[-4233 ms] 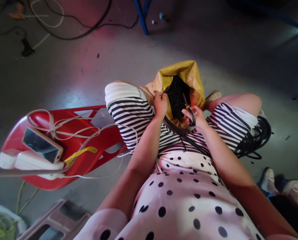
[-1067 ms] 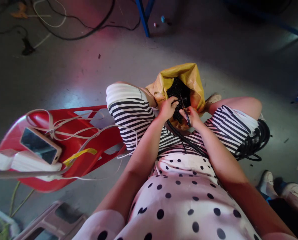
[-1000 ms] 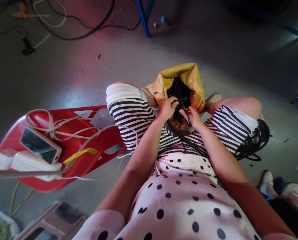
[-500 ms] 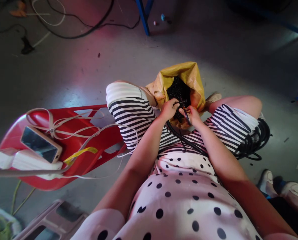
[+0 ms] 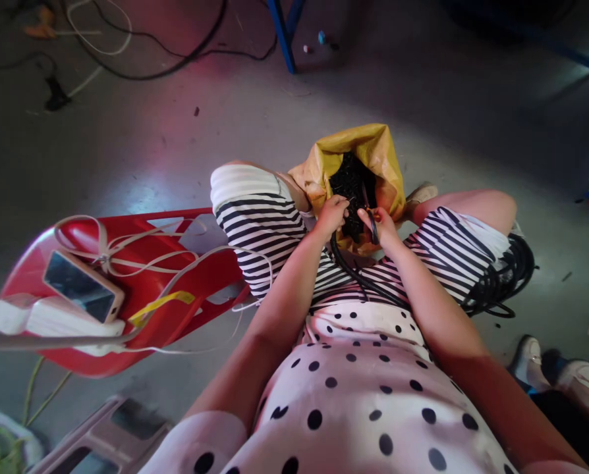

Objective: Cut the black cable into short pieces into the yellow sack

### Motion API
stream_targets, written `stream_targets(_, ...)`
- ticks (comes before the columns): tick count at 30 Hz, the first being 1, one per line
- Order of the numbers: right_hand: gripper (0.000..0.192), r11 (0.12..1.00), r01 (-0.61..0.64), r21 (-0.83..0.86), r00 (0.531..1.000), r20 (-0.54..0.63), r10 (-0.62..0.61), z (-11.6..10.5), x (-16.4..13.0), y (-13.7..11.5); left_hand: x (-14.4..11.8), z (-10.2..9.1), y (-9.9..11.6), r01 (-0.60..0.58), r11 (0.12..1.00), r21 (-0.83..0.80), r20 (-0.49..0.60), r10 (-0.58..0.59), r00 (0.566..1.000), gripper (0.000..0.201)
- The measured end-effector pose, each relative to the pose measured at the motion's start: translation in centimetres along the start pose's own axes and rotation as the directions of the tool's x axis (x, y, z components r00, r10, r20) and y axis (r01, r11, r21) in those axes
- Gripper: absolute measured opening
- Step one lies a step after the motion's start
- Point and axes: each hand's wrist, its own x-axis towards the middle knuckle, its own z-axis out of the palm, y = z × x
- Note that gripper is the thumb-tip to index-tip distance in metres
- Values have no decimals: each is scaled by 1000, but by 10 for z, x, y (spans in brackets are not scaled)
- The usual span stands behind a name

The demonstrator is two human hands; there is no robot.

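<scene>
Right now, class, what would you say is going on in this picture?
A seated person works over a yellow bag held between the knees, which is filled with small black pieces. The left hand grips the end of a black cable that runs across the lap to a coil on the floor. The right hand holds a small tool, likely scissors, at the cable's end. Beside them, a red chair carries a phone and white cords.
</scene>
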Motion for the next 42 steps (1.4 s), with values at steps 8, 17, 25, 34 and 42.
stream_targets(8, 85, 917, -41, 397, 987, 157, -24, -1, -17, -35, -33, -12, 28, 157, 916, -369, 177, -97, 980, 30)
stream_targets(17, 84, 806, -186, 562, 905, 418, -83, -13, -35, -63, -35, -13, 26, 105, 856, -505, 32, -103, 994, 34)
stream_targets(25, 94, 861, -151, 486, 912, 405, -69, -5, -31, -57, -11, -22, 17, -402, 899, -173, -311, 337, 889, 29)
stream_targets(34, 85, 991, -3, -135, 998, -60, -5, 1, -3, -15, 5, -14, 4, -489, 872, 32, -277, 477, 834, 6)
stream_targets(42, 85, 989, 92, -120, 987, 146, -74, -1, -15, -28, 8, -9, 7, -375, 927, -19, -177, 366, 914, 12)
